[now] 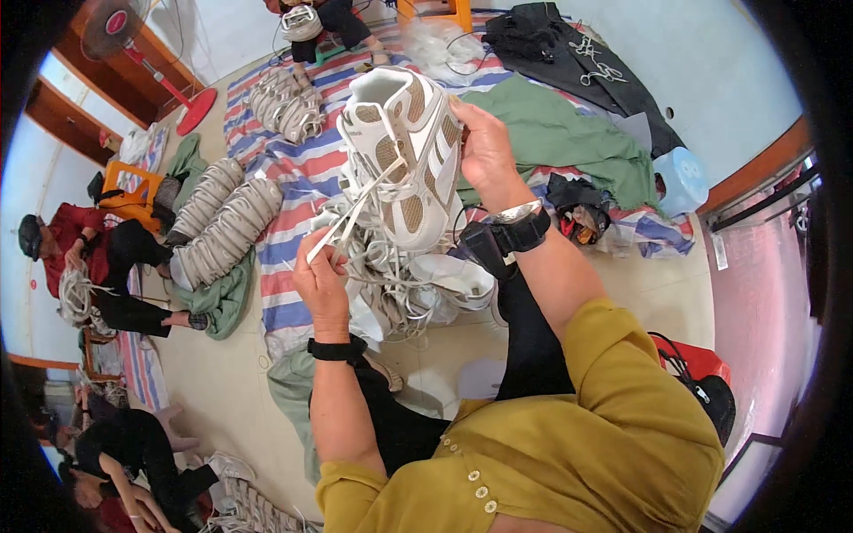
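Note:
A white and tan sneaker (435, 169) is held up in front of me, its toe pointing down toward me. My right hand (484, 151) is closed on its right side near the heel, fingers partly behind it. Below and left of the shoe, my left hand (322, 277) pinches the white shoelace (358, 210), which runs up to the shoe's eyelets. Under the sneaker lies a heap of more sneakers (466, 277) with loose laces tangled over them. A watch and a black strapped device sit on my right wrist, a black band on my left.
A striped sheet (284, 226) covers much of the floor. Rows of stacked shoes (227, 231) stand left, beside a seated person in red (75, 240). Others sit lower left and at the far side. Green cloth (560, 133), scissors (604, 71) and a pale blue stool (681, 182) are right.

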The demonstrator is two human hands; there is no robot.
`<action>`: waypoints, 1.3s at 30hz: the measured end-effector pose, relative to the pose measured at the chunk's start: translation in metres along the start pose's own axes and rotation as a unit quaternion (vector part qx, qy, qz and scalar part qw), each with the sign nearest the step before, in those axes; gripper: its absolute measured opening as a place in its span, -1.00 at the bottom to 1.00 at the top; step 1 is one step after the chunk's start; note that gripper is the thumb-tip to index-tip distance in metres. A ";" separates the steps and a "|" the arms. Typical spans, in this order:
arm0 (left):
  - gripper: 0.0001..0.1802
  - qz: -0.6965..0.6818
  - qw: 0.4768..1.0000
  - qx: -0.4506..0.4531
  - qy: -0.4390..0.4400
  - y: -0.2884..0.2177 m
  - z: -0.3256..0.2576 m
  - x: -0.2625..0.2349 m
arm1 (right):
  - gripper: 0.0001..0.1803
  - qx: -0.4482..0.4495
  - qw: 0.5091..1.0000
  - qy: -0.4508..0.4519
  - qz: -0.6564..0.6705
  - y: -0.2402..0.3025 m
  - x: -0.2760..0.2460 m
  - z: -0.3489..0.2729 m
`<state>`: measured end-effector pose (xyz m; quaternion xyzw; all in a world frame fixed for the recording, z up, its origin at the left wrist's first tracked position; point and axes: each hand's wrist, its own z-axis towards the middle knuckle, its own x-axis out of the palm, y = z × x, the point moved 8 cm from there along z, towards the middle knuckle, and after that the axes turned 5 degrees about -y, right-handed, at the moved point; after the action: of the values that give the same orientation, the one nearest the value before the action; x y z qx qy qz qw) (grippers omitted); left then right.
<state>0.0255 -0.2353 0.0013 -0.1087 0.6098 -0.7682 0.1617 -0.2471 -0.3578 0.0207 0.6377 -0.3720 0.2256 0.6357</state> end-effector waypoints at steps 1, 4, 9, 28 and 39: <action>-0.67 0.014 1.000 0.000 0.005 0.000 0.000 0.001 | -0.78 0.004 1.000 -0.009 0.001 -0.001 -0.004 0.002; -0.66 0.011 0.998 0.066 0.000 -0.010 0.001 0.007 | -0.76 0.039 0.999 -0.015 0.023 -0.007 -0.012 0.008; -0.70 -0.020 0.994 -0.058 0.090 0.005 -0.007 0.023 | -0.72 0.075 0.995 -0.056 0.046 -0.011 -0.025 0.018; -0.25 0.099 0.981 0.033 0.164 -0.004 -0.012 0.046 | -0.84 -0.026 0.995 0.087 -0.050 -0.007 0.021 -0.024; -0.30 -0.031 0.991 -0.046 0.123 0.014 -0.005 0.036 | -0.88 -0.399 0.806 0.237 -0.368 -0.012 0.092 -0.126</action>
<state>-0.0077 -0.2473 -0.0148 -0.0399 0.6562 -0.7514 0.0567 -0.1574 -0.2527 0.0941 0.3438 -0.0043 -0.0500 0.9377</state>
